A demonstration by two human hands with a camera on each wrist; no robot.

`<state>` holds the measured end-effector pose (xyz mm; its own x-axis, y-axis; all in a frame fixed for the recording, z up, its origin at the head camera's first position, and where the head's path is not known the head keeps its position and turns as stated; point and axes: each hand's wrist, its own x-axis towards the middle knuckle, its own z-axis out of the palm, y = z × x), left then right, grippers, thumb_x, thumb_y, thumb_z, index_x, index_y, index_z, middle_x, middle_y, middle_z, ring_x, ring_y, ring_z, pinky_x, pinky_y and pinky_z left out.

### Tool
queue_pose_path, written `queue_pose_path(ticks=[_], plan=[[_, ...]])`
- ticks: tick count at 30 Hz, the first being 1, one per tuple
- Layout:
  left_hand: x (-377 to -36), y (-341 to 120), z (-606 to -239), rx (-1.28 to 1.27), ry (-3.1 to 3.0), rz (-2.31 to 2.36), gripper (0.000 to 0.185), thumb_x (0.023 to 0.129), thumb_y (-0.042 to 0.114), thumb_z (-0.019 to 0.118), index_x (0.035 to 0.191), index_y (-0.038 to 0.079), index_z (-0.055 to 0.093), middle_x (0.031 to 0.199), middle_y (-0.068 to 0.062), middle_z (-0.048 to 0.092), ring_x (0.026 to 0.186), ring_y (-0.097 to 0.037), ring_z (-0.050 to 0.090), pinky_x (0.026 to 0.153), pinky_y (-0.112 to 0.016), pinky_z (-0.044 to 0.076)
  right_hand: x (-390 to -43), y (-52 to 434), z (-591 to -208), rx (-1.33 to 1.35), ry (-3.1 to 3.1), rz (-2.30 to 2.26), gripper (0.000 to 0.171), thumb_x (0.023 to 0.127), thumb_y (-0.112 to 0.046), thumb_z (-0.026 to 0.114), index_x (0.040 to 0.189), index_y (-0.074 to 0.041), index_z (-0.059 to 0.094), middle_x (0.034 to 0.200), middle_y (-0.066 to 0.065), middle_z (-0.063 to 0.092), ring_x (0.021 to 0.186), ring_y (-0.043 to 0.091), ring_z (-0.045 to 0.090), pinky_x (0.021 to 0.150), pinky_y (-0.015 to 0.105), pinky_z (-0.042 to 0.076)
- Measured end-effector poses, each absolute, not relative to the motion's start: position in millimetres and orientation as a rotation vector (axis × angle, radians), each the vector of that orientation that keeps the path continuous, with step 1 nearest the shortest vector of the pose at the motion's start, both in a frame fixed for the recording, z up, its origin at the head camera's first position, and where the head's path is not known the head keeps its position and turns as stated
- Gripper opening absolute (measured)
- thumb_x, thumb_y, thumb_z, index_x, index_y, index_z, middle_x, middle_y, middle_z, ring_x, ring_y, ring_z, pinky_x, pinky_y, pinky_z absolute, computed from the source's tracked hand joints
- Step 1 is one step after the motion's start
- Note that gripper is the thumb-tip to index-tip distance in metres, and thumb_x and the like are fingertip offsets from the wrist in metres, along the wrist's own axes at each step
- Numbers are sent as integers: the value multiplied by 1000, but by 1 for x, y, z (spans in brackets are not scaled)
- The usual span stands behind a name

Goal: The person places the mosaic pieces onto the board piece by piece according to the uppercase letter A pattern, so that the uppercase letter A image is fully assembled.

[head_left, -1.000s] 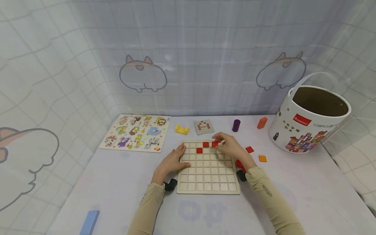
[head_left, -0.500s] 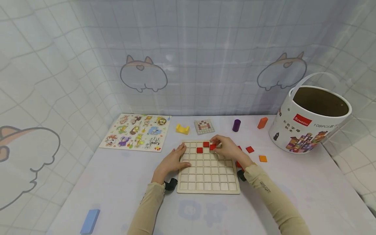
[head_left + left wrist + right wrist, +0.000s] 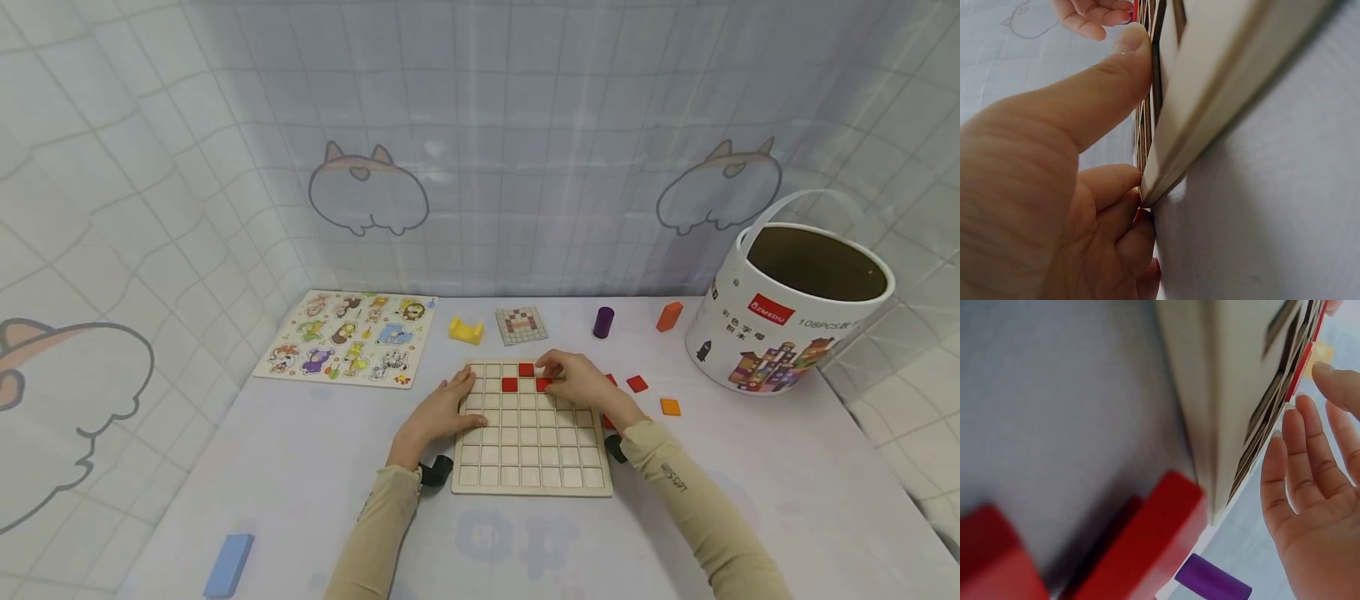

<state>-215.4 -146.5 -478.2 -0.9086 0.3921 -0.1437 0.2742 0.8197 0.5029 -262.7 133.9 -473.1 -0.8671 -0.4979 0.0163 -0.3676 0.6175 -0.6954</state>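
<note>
A pale wooden grid board (image 3: 528,456) lies flat on the table. My left hand (image 3: 435,419) rests along its left edge, thumb over the surface and fingers by the upper corner. Over the upper right part is my right hand (image 3: 581,383), its thumb and fingers at a red tile (image 3: 543,385) in the second row. Two more tiles sit in cells: one red tile (image 3: 526,369) in the top row, another red tile (image 3: 510,384) to its lower left. In the left wrist view the left thumb (image 3: 1104,84) reaches over the board's frame.
Behind the board lie a pattern card (image 3: 521,325) and a yellow block (image 3: 466,331). Loose red pieces (image 3: 637,383) and an orange tile (image 3: 671,407) are at right. Around stand a purple cylinder (image 3: 603,322), white bucket (image 3: 780,333), animal puzzle (image 3: 345,337) and blue block (image 3: 228,567).
My right hand has brought the red tile from the board's top edge down and slightly left to the second row. The left hand has stayed on the board.
</note>
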Motion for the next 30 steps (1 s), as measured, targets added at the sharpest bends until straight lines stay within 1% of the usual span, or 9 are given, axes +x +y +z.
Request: queue_pose_path(ticks=[3,9,12,15,20,26,30], plan=[[-215,-146,-479,509,2763,713,90,85,45,70,152,3,27,163,-9,12,151,-24,17,126,-43,16,-262,137,-473,-690,2663,-1126,37,86,-6,70,122,-9,61,106,8,66,100,24,63,87,39,57],[-214,-146,-479,496,2763,714,89,86,45,69,153,4,27,164,-8,12,151,-23,17,126,-42,15,-259,149,-461,-647,2648,-1233,39,88,-7,67,127,-6,59,109,12,65,106,29,60,85,40,56],[-214,-146,-478,496,2768,709,89,86,45,69,153,5,27,164,-8,12,151,-23,17,126,-42,15,-258,159,-455,-628,2664,-1287,39,89,-6,65,127,-3,58,112,16,65,107,32,60,86,43,55],[-214,-146,-478,492,2768,704,89,86,46,69,153,5,26,164,-7,11,151,-23,16,126,-42,15,-257,171,-454,-581,2701,-1328,40,89,-6,66,128,-3,58,113,17,65,107,32,59,89,44,54],[-214,-146,-478,496,2768,690,90,86,47,68,153,4,26,164,-8,11,151,-24,17,126,-43,15,-255,192,-457,-489,2780,-1349,41,89,-8,68,128,-3,57,113,16,65,107,32,60,90,43,54],[-215,-146,-479,510,2775,701,90,86,46,69,152,3,26,164,-10,13,151,-26,18,126,-44,16,-252,210,-460,-410,2810,-1387,43,89,-10,69,129,-3,57,114,19,66,107,34,60,90,44,53],[-215,-146,-480,514,2774,703,89,86,46,68,153,3,26,164,-10,12,151,-25,18,126,-44,15,-250,221,-464,-376,2804,-1388,45,90,-10,68,132,-2,55,117,19,64,109,34,59,92,42,52]])
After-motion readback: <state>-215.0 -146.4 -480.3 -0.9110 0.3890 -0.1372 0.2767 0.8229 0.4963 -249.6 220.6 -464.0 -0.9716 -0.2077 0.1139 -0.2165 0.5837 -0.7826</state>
